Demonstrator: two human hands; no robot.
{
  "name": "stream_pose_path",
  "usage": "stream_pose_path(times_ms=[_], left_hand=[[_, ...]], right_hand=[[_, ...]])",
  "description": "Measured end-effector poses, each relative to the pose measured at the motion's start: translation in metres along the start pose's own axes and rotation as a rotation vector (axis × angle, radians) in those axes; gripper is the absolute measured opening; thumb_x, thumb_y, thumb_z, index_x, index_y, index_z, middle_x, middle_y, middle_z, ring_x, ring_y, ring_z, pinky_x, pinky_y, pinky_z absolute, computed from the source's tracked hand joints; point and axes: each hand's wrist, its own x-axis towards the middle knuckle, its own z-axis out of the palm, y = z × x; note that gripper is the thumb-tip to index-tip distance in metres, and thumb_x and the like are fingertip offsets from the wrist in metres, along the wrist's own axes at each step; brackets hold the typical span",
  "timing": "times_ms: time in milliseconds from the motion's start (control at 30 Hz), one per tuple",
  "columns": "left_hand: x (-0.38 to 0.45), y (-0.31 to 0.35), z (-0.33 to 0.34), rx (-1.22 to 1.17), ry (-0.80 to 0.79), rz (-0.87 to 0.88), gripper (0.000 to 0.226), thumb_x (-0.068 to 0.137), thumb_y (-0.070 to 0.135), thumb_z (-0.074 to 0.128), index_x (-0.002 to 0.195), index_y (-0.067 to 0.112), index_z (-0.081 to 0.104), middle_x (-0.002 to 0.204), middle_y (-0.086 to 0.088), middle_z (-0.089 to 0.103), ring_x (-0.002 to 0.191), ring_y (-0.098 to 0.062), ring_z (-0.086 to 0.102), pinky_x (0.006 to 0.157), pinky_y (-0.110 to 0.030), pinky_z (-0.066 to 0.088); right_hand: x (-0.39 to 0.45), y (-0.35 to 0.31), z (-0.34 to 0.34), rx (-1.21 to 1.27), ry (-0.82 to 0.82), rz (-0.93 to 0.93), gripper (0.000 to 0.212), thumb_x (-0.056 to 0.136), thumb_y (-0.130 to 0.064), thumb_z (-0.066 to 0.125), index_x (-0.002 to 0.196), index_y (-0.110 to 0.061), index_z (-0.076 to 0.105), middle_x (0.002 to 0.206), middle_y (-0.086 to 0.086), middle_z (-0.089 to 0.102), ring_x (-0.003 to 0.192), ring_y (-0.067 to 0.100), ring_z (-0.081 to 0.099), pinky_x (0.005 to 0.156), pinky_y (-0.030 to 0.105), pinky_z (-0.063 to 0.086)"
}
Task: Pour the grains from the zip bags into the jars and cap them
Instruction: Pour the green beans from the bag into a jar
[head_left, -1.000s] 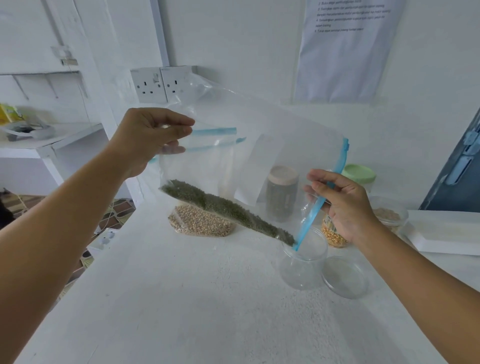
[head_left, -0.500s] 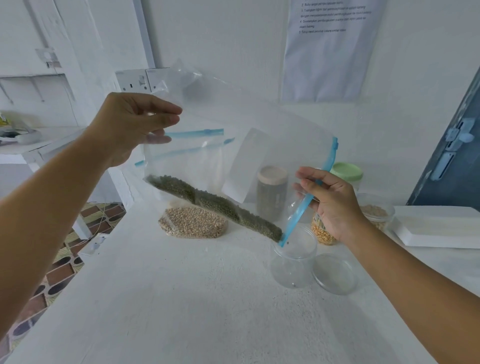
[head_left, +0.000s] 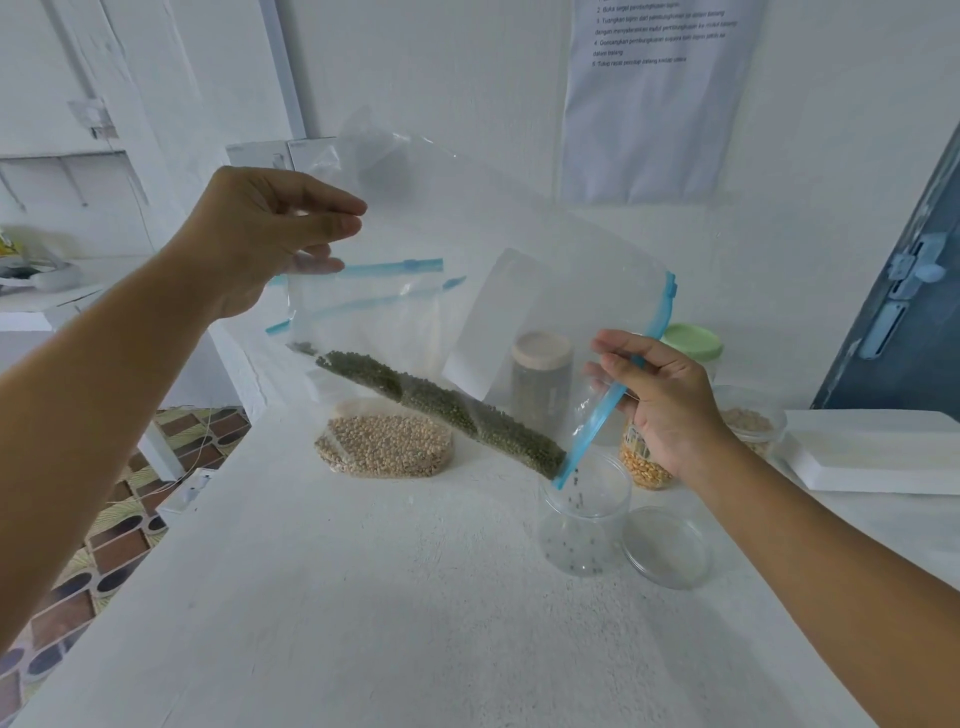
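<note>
The left hand (head_left: 260, 239) pinched the raised bottom corner of the clear zip bag with the blue seal (head_left: 467, 291); the right hand (head_left: 660, 400) gripped its opening above the clear plastic jar (head_left: 584, 525), which stood toward the table's right edge beside its loose clear lid (head_left: 666, 545). Small dark green grains (head_left: 441, 410) lined the tilted fold, a few already dropping in. A steeper tilt could have rushed them past the narrow rim, and the floppy mouth might have slipped sideways, scattering grains across the white table (head_left: 389, 597).
</note>
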Motion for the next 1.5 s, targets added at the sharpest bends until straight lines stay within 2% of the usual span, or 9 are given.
stream_pose_path(times_ms=[167, 500, 733, 900, 1100, 1267, 1367, 1500], left_hand=[[0.002, 0.004, 0.001, 0.003, 0.004, 0.003, 0.019, 0.083, 0.009, 0.082, 0.092, 0.026, 0.085, 0.090, -0.009, 0.074, 0.064, -0.010, 0.062, 0.083, -0.039, 0.065], [0.003, 0.005, 0.005, 0.019, -0.004, -0.005, 0.023, 0.086, 0.008, 0.080, 0.088, 0.030, 0.085, 0.081, 0.008, 0.074, 0.066, -0.012, 0.064, 0.090, -0.048, 0.063], [0.003, 0.008, 0.005, 0.025, -0.001, -0.005, 0.023, 0.085, 0.008, 0.080, 0.087, 0.031, 0.085, 0.081, 0.008, 0.074, 0.066, -0.014, 0.064, 0.090, -0.050, 0.063], [0.005, 0.014, 0.006, 0.024, -0.003, 0.003, 0.020, 0.084, 0.011, 0.081, 0.089, 0.030, 0.085, 0.092, 0.000, 0.075, 0.069, -0.015, 0.064, 0.088, -0.046, 0.064], [0.006, 0.015, 0.003, 0.016, -0.008, 0.004, 0.019, 0.080, 0.013, 0.084, 0.089, 0.030, 0.085, 0.090, -0.003, 0.074, 0.066, -0.012, 0.062, 0.087, -0.044, 0.064], [0.007, 0.017, 0.004, 0.020, -0.006, 0.017, 0.018, 0.079, 0.014, 0.084, 0.090, 0.028, 0.085, 0.106, -0.022, 0.071, 0.067, -0.013, 0.061, 0.084, -0.041, 0.065], [0.007, 0.018, 0.006, 0.021, -0.011, 0.017, 0.018, 0.079, 0.014, 0.085, 0.093, 0.026, 0.085, 0.099, -0.019, 0.072, 0.069, -0.016, 0.061, 0.084, -0.040, 0.065], [0.007, 0.018, 0.008, 0.020, -0.015, 0.014, 0.021, 0.076, 0.018, 0.085, 0.096, 0.024, 0.084, 0.113, -0.024, 0.071, 0.074, -0.021, 0.061, 0.084, -0.040, 0.065]], right_hand=[[0.001, -0.002, 0.000, 0.000, -0.004, -0.007, 0.024, 0.095, 0.004, 0.066, 0.111, -0.010, 0.076, 0.110, 0.006, 0.078, 0.102, 0.027, 0.076, 0.100, 0.041, 0.059], [0.000, -0.002, -0.002, -0.001, 0.010, 0.011, 0.025, 0.094, 0.004, 0.066, 0.109, -0.012, 0.077, 0.112, 0.006, 0.078, 0.104, 0.027, 0.076, 0.100, 0.041, 0.058], [0.000, -0.001, -0.003, -0.007, 0.009, 0.020, 0.024, 0.094, 0.003, 0.067, 0.109, -0.013, 0.077, 0.113, 0.006, 0.078, 0.105, 0.028, 0.076, 0.101, 0.042, 0.058], [0.002, -0.004, -0.002, 0.008, 0.009, 0.012, 0.024, 0.091, 0.001, 0.069, 0.108, -0.012, 0.077, 0.112, 0.006, 0.078, 0.105, 0.028, 0.076, 0.100, 0.042, 0.058], [0.003, -0.005, -0.001, 0.010, 0.006, 0.006, 0.024, 0.094, 0.004, 0.066, 0.109, -0.012, 0.077, 0.110, 0.004, 0.078, 0.104, 0.028, 0.076, 0.099, 0.040, 0.059], [0.003, -0.004, -0.001, 0.021, 0.005, 0.011, 0.024, 0.094, 0.004, 0.066, 0.108, -0.013, 0.077, 0.109, 0.004, 0.079, 0.104, 0.028, 0.076, 0.097, 0.038, 0.060], [0.002, -0.002, -0.002, 0.024, 0.009, 0.010, 0.024, 0.094, 0.004, 0.067, 0.107, -0.013, 0.078, 0.110, 0.005, 0.079, 0.106, 0.029, 0.075, 0.095, 0.037, 0.060], [0.002, 0.000, -0.003, 0.021, 0.012, 0.014, 0.024, 0.094, 0.003, 0.067, 0.106, -0.015, 0.078, 0.110, 0.004, 0.079, 0.106, 0.029, 0.075, 0.094, 0.037, 0.061]])
